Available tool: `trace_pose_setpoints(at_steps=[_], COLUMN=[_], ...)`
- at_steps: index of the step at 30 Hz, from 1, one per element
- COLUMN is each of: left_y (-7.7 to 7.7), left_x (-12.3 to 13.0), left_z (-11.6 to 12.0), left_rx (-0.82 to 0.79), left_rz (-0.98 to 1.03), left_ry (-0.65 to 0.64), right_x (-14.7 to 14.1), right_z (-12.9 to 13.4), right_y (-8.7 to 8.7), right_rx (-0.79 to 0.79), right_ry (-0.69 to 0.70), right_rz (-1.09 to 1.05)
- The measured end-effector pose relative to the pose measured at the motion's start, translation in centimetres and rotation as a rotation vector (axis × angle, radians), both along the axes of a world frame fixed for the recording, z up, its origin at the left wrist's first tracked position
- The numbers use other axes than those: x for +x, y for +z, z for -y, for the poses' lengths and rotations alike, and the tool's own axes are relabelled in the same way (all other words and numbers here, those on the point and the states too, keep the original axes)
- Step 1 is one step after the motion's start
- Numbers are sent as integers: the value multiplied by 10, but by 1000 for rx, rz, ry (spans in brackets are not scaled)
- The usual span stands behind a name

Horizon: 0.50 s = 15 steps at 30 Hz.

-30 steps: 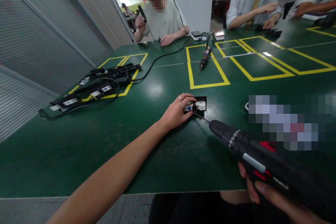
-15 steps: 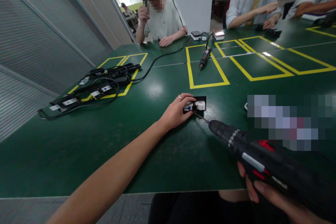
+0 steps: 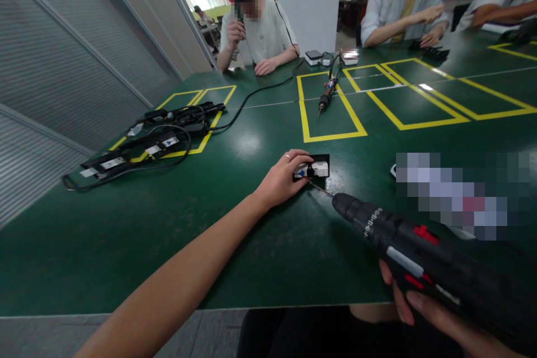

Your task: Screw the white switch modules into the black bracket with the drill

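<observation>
My left hand point(image 3: 284, 178) is closed on a small black-and-white part point(image 3: 321, 169) lying on the green table, thumb at its near side and fingers at its far side. A black cordless drill point(image 3: 377, 225) with red accents is in my right hand point(image 3: 423, 305), whose fingers wrap round its grip; the lower body of the tool runs out at the right edge. Its long thin bit point(image 3: 321, 188) points to the left and away, the tip at the near edge of the part beside my left thumb. Whether the tip touches a screw cannot be made out.
Black cabled assemblies point(image 3: 168, 134) lie at left within yellow tape outlines. Another power screwdriver point(image 3: 328, 94) rests inside a taped box ahead. A blurred-out object point(image 3: 448, 193) lies right of the drill. A co-worker point(image 3: 262, 33) sits opposite, others point(image 3: 403, 11) at far right.
My hands, the part and the drill are almost unmoved. The co-worker opposite has shifted the raised hand slightly.
</observation>
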<state>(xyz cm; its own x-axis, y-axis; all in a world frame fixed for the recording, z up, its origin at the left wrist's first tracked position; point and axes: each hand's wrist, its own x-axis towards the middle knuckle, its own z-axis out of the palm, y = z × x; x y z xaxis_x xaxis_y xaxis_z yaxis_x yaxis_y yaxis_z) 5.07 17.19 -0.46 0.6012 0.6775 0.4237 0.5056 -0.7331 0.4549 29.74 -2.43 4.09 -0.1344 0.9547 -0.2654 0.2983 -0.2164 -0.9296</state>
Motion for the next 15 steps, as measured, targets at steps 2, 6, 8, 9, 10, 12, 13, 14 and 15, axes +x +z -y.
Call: trace_pose_setpoints(at_steps=[2, 6, 8, 9, 10, 12, 13, 14, 15], left_y=[0, 1, 2, 3, 3, 4, 4, 5, 5], left_x=[0, 0, -1, -1, -1, -1, -2, -2, -3], left_z=[0, 0, 1, 1, 1, 1, 1, 1, 1], left_rx=[0, -7, -11, -14, -16, -24, -29, -34, -39], left_rz=[2, 2, 1, 0, 0, -1, -2, -1, -1], left_ry=[0, -10, -17, -21, -24, -29, -33, -36, -39], right_x=[0, 0, 1, 1, 2, 3, 3, 4, 4], right_z=[0, 2, 4, 5, 6, 7, 7, 8, 8], right_y=[-1, -3, -4, -5, -5, -7, -7, -8, -8], right_rx=[1, -27, -39, -41, -42, -27, -15, -6, 1], right_ry=[-12, -19, -36, -50, -61, -71, -66, -55, -45], right_rz=[0, 23, 36, 39, 38, 30, 23, 15, 8])
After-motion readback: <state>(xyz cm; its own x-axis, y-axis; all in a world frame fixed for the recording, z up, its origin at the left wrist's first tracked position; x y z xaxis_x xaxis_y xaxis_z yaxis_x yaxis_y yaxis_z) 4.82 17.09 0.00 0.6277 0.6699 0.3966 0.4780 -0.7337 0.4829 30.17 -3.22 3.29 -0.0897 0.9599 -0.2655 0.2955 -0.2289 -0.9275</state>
